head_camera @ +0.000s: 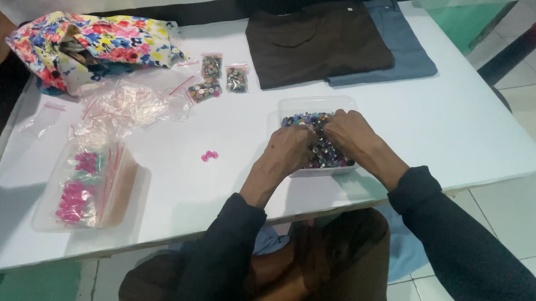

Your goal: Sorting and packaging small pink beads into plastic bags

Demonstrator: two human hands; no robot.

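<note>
1. Both hands are sunk in a clear plastic tub (293,104) of mixed buttons (327,154), set on the white bench (459,127) near its front edge
2. Left hand (289,150) is laid over the tub's near-left part; fingers curled down into the buttons, whether anything is pinched cannot be told
3. Right hand (353,131) is laid over the middle-right part; fingertips buried, so apart or together cannot be told either
4. Handling, as judged: buttons are small, hard, light & smooth, likely to slip & scatter; best pinched singly by the rim w/ thumb & forefinger. Tub is thin & light, best gripped by its side walls
5. Counts: 1 tub of buttons, too many to count; 3 small filled zip bags (211,66); 2 loose pink buttons (209,155) left of the tub
6. Also seen: 1 heap of empty zip bags (127,104), 1 clear tray of pink-button bags (82,185) at near left, 1 floral cloth bag (87,43), 2 folded garments, brown (316,42) & blue (402,45), at the far side
</note>
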